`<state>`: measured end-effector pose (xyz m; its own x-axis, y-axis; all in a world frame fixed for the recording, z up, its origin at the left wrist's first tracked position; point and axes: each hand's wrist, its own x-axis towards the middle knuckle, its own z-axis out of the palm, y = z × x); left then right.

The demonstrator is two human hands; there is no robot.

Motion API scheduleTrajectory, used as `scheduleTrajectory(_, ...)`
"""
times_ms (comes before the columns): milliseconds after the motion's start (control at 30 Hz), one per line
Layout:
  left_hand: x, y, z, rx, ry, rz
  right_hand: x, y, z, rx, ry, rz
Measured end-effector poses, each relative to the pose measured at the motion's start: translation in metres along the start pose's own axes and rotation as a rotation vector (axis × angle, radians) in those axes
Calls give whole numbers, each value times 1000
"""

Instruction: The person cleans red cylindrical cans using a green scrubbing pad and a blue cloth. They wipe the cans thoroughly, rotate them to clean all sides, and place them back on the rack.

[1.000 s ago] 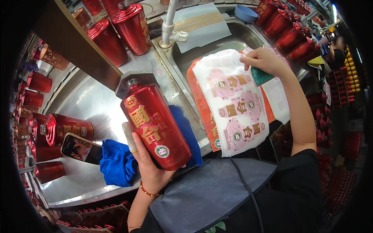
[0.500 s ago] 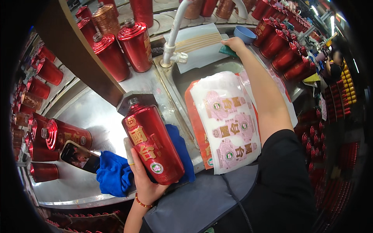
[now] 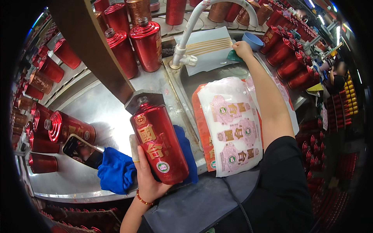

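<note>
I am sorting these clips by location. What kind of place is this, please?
Probably a bottle labelling or cleaning station in a bottling workshop: many identical red bottles crowd a steel counter with a sink, and a sheet of labels lies ready.

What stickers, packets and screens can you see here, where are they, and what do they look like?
Bottle label: gold signs on the red bottle in the left hand.
Round sticker: white and green, low on that bottle.
Label sheets: white and pink stack with orange edge, over the sink.
Phone: dark screen, lying left of the blue cloth.
</note>
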<state>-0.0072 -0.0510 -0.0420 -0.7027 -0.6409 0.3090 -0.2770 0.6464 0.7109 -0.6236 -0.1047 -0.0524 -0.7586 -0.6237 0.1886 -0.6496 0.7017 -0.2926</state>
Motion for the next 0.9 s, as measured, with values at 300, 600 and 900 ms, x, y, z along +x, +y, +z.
scheduleTrajectory(300,4,10,-6,11,13,-27,-36,-36,-21,-612,203,-451)
scheduleTrajectory(600,12,42,-51,-37,-54,45,-104,-80,-98,-373,-83,-769)
scheduleTrajectory(900,66,114,-67,-429,-202,338,-317,-191,-246,477,-634,-1227)
